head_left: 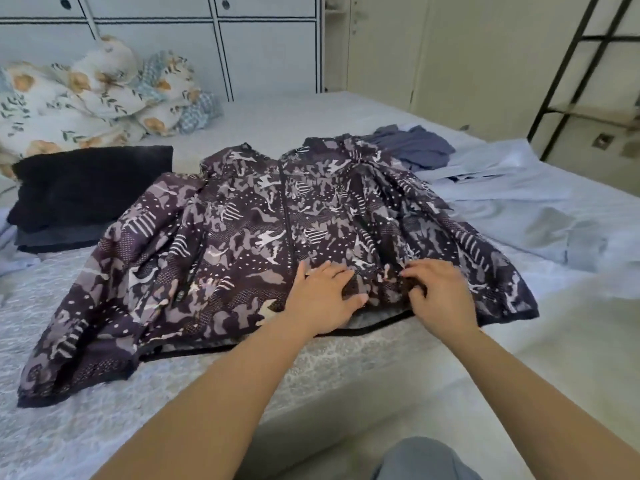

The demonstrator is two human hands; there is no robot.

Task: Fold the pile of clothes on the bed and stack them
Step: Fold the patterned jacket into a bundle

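Note:
A dark purple patterned jacket (242,237) lies spread front-up across the bed (86,393), its zip running down the middle. My left hand (320,299) rests flat on the jacket near the bottom hem, fingers straight. Just to its right, my right hand (438,294) has its fingers curled into a bunched fold of the jacket's fabric. A stack of folded dark clothes (90,192) sits at the left of the jacket. Unfolded light blue clothing (519,202) and a grey-blue garment (419,145) lie at the right.
A bundled floral quilt (97,95) lies at the bed's far left against white cupboards (263,46). A black metal shelf frame (585,74) stands at the right. The bed's near edge runs below my forearms.

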